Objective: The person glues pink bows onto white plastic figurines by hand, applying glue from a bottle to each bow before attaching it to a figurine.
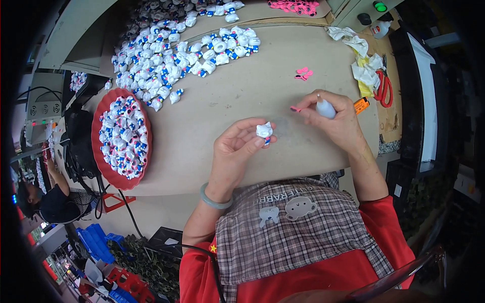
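Figurine (264,130) is pinched by the fingers of the left hand (233,145) above the tabletop (187,161), toward its near edge; pink piece (295,109) and nozzled bottle (326,108) are grasped in the right hand (341,123).

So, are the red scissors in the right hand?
No, the scissors lie beside crumpled paper; the right hand holds a bottle and pink piece.

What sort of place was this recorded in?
Probably a small-goods assembly workshop: many white-and-blue figurines lie heaped on the worktable, more fill a red basin, and another person sits nearby.
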